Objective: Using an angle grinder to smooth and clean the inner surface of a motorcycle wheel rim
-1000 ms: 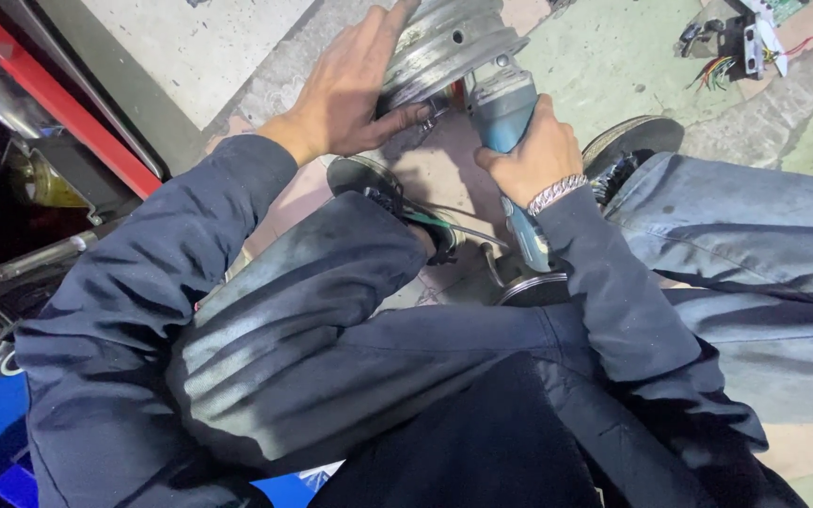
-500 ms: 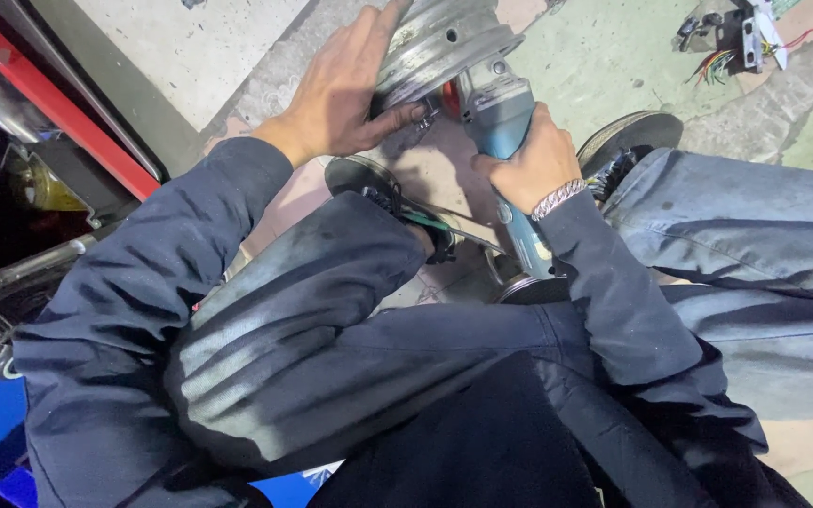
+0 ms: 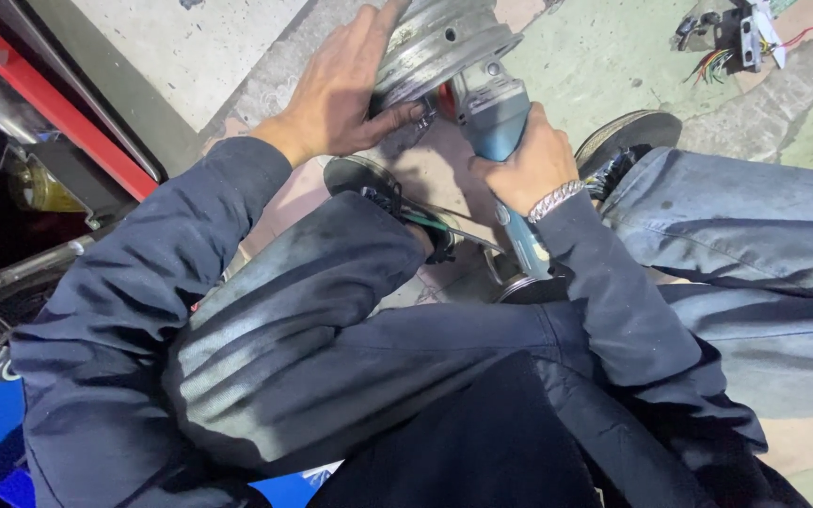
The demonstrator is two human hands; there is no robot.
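At twelve o'clock, our left hand [image 3: 345,94] lies spread on the metal wheel hub [image 3: 439,42]; our right hand [image 3: 524,165] grips the blue angle grinder [image 3: 499,118].

The light is bright and even on the far concrete floor [image 3: 613,66] and comes from above. The dark trousers [image 3: 331,357] show a soft sheen on the knee. The near left corner is dim. The picture is sharp, with slight stretching at the edges.

The person is wearing a dark navy long-sleeved jacket [image 3: 237,310], its fabric creasing with a faint sheen at centre frame. A silver chain bracelet [image 3: 555,199] is circling the right wrist, and faded blue-grey trousers [image 3: 755,245] are covering the legs at right.
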